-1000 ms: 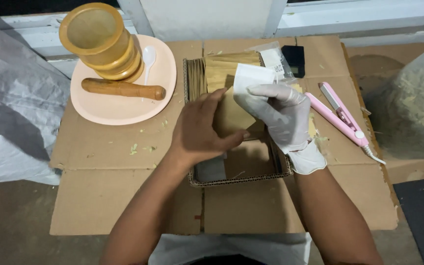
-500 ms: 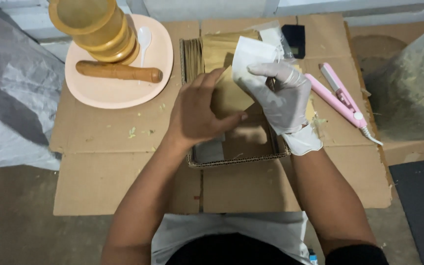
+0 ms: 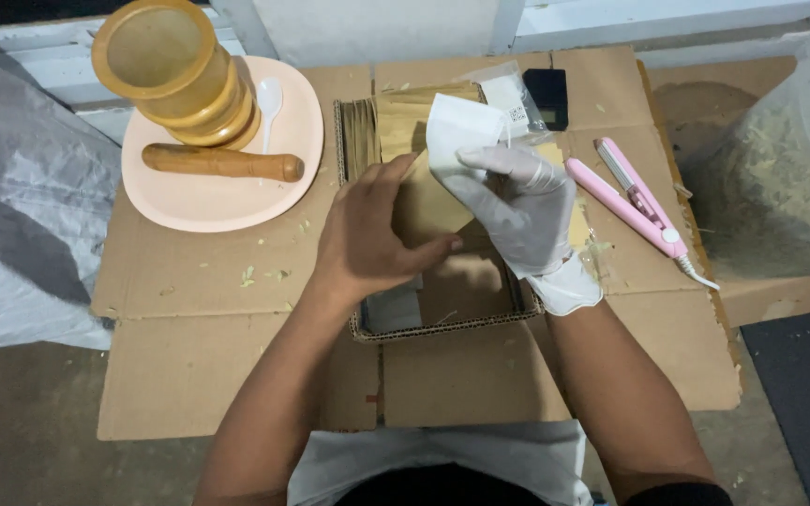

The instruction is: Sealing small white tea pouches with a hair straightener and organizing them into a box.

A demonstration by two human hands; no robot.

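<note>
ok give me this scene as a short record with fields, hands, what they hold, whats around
left hand: bare, fingers on a brown paper pouch over the open box
right hand: in a white glove, pinching a small white paper bag at the pouch's top
box: shallow cardboard box, a row of brown pouches upright at its far end
left side: pink plate with wooden mortar, wooden pestle, white spoon
right side: pink flat sealing tool, small black device
surface: flattened cardboard
</note>
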